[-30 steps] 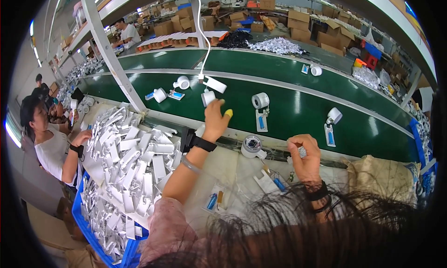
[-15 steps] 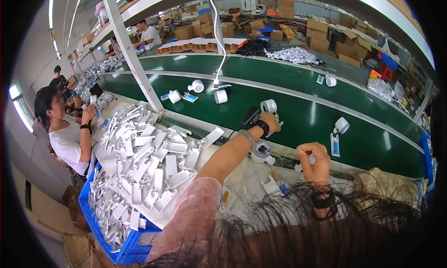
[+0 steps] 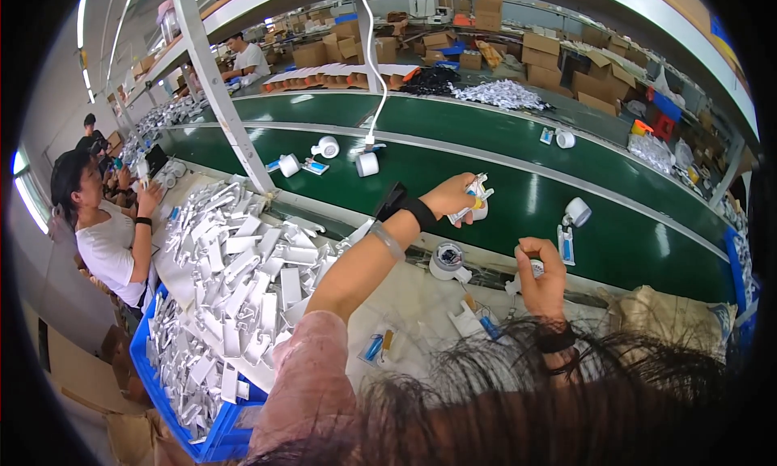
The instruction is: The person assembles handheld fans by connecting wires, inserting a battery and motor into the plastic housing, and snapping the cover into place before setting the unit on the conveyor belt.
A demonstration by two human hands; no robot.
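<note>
My left hand (image 3: pixel 455 197) reaches out over the green conveyor belt (image 3: pixel 502 187) and grips a small white plastic part (image 3: pixel 476 205); a black wristband sits on that wrist. My right hand (image 3: pixel 541 278) is held up over the pale workbench (image 3: pixel 405 304), fingers curled around a small white piece (image 3: pixel 534 267). Between the two hands a roll of tape (image 3: pixel 446 260) rests on the bench edge. My own dark hair hides the lower part of the view.
A big heap of white plastic parts (image 3: pixel 243 272) fills a blue crate (image 3: pixel 174 417) at my left. White round parts (image 3: pixel 367 163) ride the belt. A seated person (image 3: pixel 101 231) works at left; cardboard boxes (image 3: pixel 550 45) stand behind the belt.
My left hand has swung right along the belt and now holds a white part near its near edge. The view has shifted left. My right hand stays raised over the bench.
</note>
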